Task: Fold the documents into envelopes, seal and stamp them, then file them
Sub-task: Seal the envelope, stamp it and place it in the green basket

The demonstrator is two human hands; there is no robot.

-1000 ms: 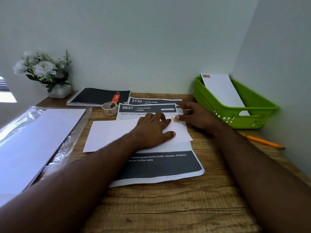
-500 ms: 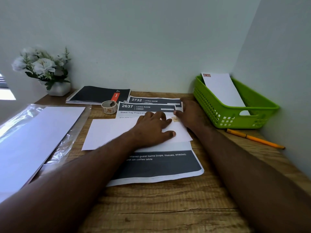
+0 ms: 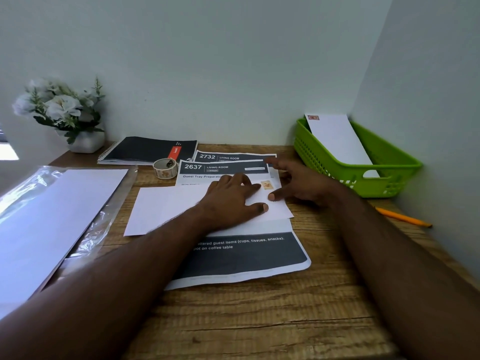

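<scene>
Lifting off the small orange stamp (image 3: 266,185), the right hand (image 3: 298,184) now hovers released beside it — stamp stuck at the flat white paper envelope's (image 3: 166,206) corner, left hand (image 3: 233,201) pressing flat — filing comes next.

Left hand (image 3: 233,198) flat on white envelope (image 3: 166,209), fingers straight. Stamp (image 3: 266,185) just beyond its fingertips, on the envelope's far right corner. Right hand (image 3: 298,183) just right of the stamp, fingers spread and relaxed, thumb tip touching the envelope. Printed document (image 3: 246,255) under the envelope, toward the wrist. Green basket (image 3: 389,175) right of the right hand, stamped envelope (image 3: 337,139) inside.
</scene>
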